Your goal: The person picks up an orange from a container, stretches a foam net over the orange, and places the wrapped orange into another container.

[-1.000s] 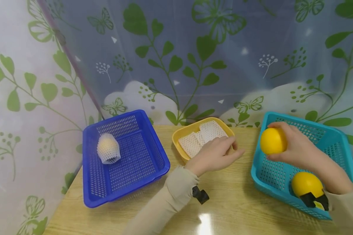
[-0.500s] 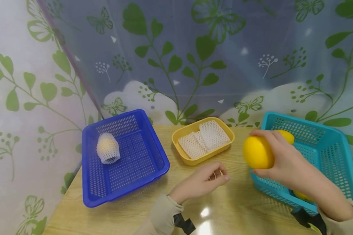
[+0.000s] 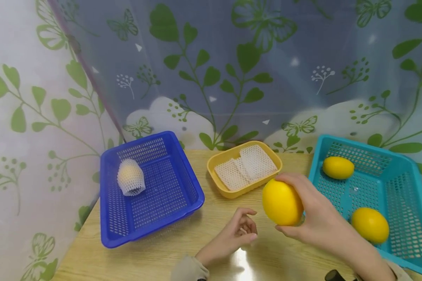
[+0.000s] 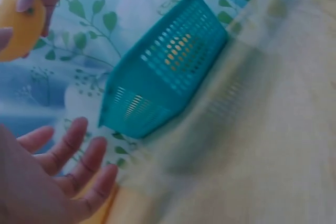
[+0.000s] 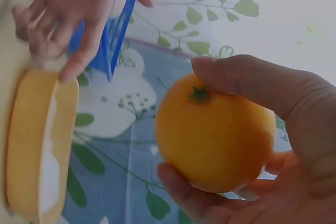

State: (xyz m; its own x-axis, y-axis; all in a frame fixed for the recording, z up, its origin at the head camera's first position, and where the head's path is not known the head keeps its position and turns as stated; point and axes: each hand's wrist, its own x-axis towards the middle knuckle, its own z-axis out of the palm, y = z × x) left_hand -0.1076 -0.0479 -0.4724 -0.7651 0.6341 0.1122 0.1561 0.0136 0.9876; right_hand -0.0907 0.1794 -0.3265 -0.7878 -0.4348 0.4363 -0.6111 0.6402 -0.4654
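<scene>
My right hand (image 3: 320, 218) grips a yellow-orange orange (image 3: 282, 202) above the table, left of the teal basket. A green stem mark shows on the orange (image 5: 215, 132) in the right wrist view, between thumb and fingers. Facing it, my left hand (image 3: 230, 236) hovers with loosely bent fingers and holds nothing; the left wrist view shows its fingers (image 4: 86, 163) spread. Behind both hands stands a small yellow tray (image 3: 218, 181) with white foam net sleeves (image 3: 256, 162) inside.
Two yellow fruits, one at the back (image 3: 338, 168) and one in front (image 3: 370, 225), lie in the teal basket (image 3: 404, 164) at right. At left, a blue basket (image 3: 151, 230) holds a net-wrapped fruit (image 3: 131, 177). A patterned curtain (image 3: 211, 78) hangs behind the table.
My right hand has lifted the orange out of the teal basket and carried it left. My left hand has drawn back from over the yellow tray towards the front.
</scene>
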